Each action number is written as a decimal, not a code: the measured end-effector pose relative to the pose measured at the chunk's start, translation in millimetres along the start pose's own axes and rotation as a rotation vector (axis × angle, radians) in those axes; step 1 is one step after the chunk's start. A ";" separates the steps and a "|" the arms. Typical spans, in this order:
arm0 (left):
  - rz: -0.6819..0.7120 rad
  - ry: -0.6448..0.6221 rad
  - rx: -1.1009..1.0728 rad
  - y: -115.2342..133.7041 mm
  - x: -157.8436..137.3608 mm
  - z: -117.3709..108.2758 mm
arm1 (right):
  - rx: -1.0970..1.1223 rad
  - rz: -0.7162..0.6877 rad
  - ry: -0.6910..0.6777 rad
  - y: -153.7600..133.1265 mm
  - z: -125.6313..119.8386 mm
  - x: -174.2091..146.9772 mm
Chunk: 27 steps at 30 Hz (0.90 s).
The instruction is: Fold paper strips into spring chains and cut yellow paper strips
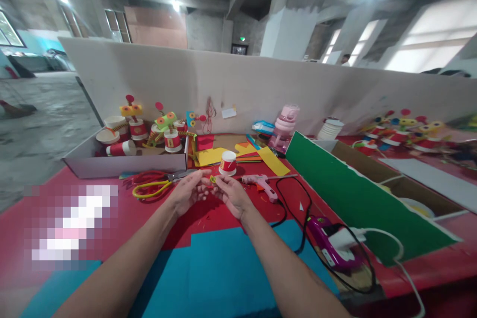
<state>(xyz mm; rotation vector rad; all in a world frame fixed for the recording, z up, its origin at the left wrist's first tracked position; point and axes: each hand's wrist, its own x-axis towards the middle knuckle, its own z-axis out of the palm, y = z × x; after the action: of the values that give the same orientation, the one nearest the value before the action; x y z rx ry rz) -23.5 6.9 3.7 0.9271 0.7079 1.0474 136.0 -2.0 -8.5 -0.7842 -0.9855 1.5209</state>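
While two hands (188,192) (234,194) meet at one strip (212,179), one cup (228,164) beyond.

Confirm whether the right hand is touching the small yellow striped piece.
Touching. The head view shows the right hand with its fingertips at the right end of the small yellow striped piece, no gap between.

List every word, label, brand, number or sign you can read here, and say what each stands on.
No text can be read.
Small yellow, dark-striped folded strip: no lettering discernible.
White-and-red paper cup: a mark, too small to read.
Small lit green sign in the background: too small to read.
Blue-and-white soft packet: any print is blurred.
Pixelated patch at the left: whatever it covers is hidden.
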 end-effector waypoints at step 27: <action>0.377 0.185 0.503 -2.9 3.8 1.1 | -0.223 -0.153 0.169 -6.0 -6.2 5.1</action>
<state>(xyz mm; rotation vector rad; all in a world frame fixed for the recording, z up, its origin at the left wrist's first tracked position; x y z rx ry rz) -20.1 9.5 1.4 1.4494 1.0016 1.3268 143.1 4.4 -5.7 -0.9557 -1.0733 1.2063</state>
